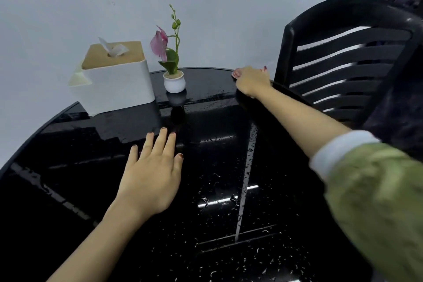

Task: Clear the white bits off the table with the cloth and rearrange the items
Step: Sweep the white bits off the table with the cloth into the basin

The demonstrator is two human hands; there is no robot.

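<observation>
White bits (229,199) speckle the glossy black table (68,167).

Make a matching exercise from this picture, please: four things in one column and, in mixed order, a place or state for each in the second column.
Things:
1. tissue box
2. potted orchid
3. left hand
4. white bits

Places or states:
A. lying flat and open on the table
B. scattered over the near part of the table
C. at the far left, by the wall
D. standing just right of the tissue box

Pairs: 1-C, 2-D, 3-A, 4-B
</observation>
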